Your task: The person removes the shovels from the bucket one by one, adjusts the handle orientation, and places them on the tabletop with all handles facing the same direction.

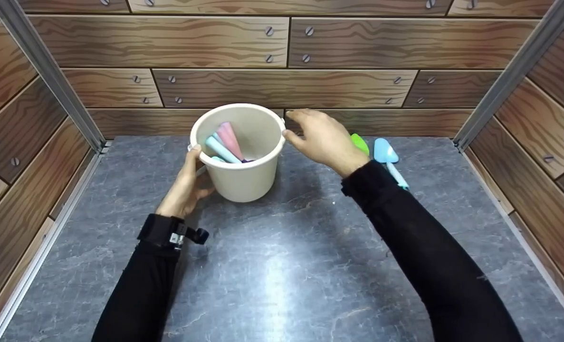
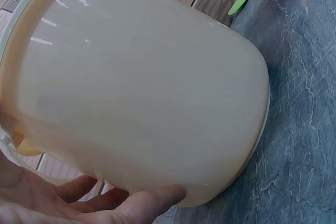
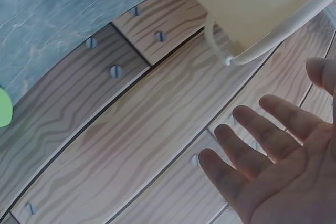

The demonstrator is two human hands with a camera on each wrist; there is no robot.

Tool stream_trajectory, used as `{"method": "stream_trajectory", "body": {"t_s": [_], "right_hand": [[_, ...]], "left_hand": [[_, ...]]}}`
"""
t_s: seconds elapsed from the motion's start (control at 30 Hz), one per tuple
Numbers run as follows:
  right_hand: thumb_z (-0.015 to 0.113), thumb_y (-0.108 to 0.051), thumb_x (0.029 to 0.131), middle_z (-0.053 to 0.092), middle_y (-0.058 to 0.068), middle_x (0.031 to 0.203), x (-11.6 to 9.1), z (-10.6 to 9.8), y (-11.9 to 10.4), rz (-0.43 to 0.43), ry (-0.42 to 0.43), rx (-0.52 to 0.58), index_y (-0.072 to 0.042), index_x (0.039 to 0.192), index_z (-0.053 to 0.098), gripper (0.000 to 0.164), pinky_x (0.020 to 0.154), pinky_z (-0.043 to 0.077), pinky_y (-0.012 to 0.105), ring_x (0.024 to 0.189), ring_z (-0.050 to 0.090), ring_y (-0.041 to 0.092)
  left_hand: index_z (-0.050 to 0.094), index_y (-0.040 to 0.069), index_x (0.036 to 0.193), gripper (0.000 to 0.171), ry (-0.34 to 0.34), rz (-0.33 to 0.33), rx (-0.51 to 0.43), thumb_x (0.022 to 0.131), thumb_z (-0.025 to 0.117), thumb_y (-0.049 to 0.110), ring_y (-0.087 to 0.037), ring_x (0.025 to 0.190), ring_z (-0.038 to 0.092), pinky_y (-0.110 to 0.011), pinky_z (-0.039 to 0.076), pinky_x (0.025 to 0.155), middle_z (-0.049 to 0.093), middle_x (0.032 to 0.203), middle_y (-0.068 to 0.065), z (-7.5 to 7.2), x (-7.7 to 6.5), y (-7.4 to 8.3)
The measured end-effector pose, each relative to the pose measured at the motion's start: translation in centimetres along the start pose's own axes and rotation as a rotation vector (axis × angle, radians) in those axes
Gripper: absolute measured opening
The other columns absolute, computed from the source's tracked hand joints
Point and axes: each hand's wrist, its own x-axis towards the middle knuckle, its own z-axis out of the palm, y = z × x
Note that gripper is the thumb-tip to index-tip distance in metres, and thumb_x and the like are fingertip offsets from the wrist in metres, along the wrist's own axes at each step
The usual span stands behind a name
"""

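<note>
A cream bucket stands upright on the grey floor panel, its mouth facing up. Inside lie a pink tapered piece and light-blue pieces; their lower ends are hidden. Along the bucket's left side rests my left hand, fingers extended toward the rim; in the left wrist view its thumb lies against the lower wall. My right hand hovers just right of the rim, fingers extended and palm empty in the right wrist view. The bucket's thin handle hangs near that hand.
Right of the right hand lies a light-blue toy shovel with a triangular blade. Beside it, a green piece is partly hidden by the wrist. Wood-patterned walls with grey metal corner posts enclose the floor panel.
</note>
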Motion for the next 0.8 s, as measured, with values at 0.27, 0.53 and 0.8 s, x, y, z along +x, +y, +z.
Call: {"method": "stream_trajectory", "body": {"t_s": [0.27,0.53,0.8], "right_hand": [[0.063,-0.048,0.119,0.066,0.012,0.173,1.1,0.7,-2.1,-0.088,-0.025,-0.046,-0.011,0.166,0.066,0.059,0.141,0.043,0.057,0.171,0.054,0.036],[0.058,-0.052,0.121,0.067,0.009,0.172,2.0,1.6,-3.8,-0.118,-0.098,-0.043,-0.014,0.166,0.066,0.06,0.136,0.05,0.057,0.167,0.058,0.032],[0.06,-0.048,0.121,0.069,0.007,0.17,3.0,2.6,-5.2,-0.198,-0.173,0.004,-0.012,0.165,0.067,0.057,0.137,0.049,0.055,0.164,0.061,0.031]], "left_hand": [[0.013,0.021,0.19,0.09,-0.013,0.002,0.014,0.117,0.04,0.065,-0.048,0.183,0.021,-0.075,0.026,0.144,0.013,0.198,-0.018,-0.1,0.0,0.0],[0.013,0.019,0.19,0.091,-0.014,-0.004,0.011,0.117,0.038,0.066,-0.047,0.183,0.023,-0.074,0.026,0.144,0.015,0.198,-0.018,-0.1,0.0,0.0],[0.015,0.02,0.19,0.09,-0.015,-0.004,-0.003,0.117,0.04,0.066,-0.047,0.182,0.025,-0.073,0.028,0.144,0.017,0.198,-0.018,-0.1,0.0,0.0]]}}
